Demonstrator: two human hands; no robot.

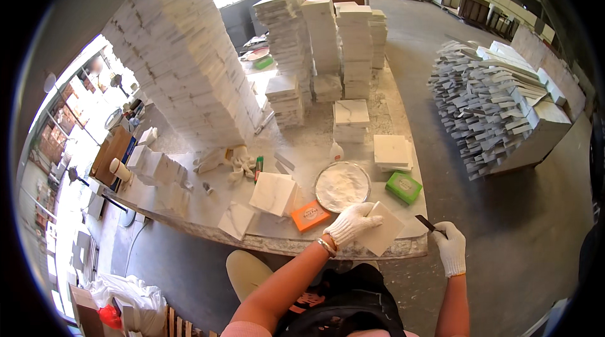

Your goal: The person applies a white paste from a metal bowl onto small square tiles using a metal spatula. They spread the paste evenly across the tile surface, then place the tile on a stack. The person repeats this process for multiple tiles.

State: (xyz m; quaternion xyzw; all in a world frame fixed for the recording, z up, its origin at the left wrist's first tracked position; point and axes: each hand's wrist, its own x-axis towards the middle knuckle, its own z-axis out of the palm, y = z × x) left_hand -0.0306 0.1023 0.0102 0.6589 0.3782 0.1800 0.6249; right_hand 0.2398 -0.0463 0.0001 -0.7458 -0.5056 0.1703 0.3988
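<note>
Our left hand (pixel 351 222) grips a white marble tile (pixel 380 230) at the surface's (pixel 296 148) near edge; our right hand (pixel 451 247), just right, clenches a small dark blade (pixel 426 223).

The tile (pixel 381 231) is a square white slab of marble with faint grey veining, thin and flat-faced. It is tilted, one corner pointing up and away, held over the near edge of the desk (pixel 277 242) towards its right corner, partly past the rim. Gloved fingers (pixel 359 211) cover its upper left corner. The blade (pixel 426 223) is a short, dark, narrow strip, slanting up and to the left, its tip free. It sits off the desk, just beyond the right corner, near the tile but apart from it.
</note>
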